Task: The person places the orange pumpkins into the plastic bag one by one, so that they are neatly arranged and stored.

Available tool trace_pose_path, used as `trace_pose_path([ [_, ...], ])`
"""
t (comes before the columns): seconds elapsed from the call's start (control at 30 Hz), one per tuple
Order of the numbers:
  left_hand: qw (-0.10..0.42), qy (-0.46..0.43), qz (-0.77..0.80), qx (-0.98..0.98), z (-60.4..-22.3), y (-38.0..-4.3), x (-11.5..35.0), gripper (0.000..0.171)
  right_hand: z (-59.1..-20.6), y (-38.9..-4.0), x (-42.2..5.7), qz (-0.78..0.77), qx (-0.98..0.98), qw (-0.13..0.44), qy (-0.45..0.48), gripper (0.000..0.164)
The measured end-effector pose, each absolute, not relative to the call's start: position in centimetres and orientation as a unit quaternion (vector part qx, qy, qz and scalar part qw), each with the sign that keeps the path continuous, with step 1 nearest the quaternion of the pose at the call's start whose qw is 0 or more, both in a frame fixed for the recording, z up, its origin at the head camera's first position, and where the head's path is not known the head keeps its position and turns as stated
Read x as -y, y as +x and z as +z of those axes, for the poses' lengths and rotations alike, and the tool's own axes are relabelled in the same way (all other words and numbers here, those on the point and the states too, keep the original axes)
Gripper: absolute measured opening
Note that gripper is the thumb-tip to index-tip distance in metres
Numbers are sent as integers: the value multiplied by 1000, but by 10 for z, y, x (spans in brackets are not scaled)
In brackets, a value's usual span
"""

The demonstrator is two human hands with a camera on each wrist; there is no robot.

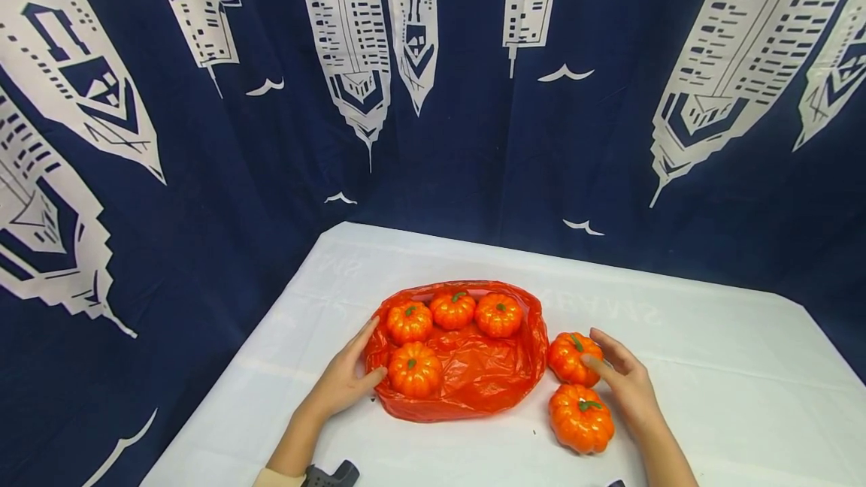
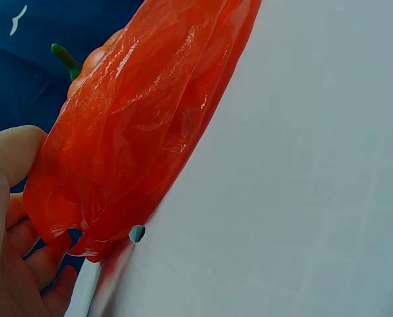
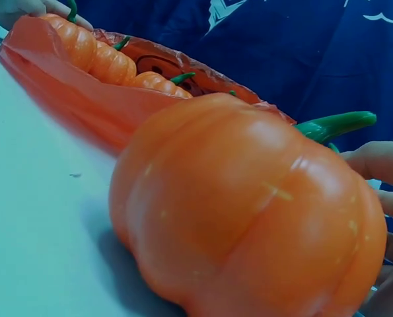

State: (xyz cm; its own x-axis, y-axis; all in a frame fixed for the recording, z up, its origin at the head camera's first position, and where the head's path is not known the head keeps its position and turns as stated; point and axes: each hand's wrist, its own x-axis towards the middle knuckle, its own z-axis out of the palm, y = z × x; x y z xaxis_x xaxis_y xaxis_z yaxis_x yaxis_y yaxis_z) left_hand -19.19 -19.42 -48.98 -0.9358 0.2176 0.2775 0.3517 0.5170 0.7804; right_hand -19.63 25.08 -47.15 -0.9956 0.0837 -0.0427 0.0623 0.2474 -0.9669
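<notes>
A red plastic bag stands wide open on the table, with several small orange toy pumpkins inside, one at its front left. My left hand holds the bag's left end, thumb near the front and fingers along the outer side; the left wrist view shows its fingers curved at the bag's end. To the right of the bag, my right hand is around a toy pumpkin, thumb over its right side. Another toy pumpkin sits just in front; in the right wrist view this nearer pumpkin hides most of the held one.
The white-covered table extends to the right and behind the bag. A dark blue curtain printed with white buildings and birds hangs beyond the table. A dark strap device is on my left wrist.
</notes>
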Motion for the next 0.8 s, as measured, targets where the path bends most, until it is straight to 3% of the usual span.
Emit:
trace_pose_path([
  [0.4,70,-163,-463,868,-490,-192,195,79,-474,-196,-249,608,792,-28,-47,76],
  [0.8,71,-168,-466,866,-489,-192,195,79,-477,-196,-249,582,811,-30,-45,77],
])
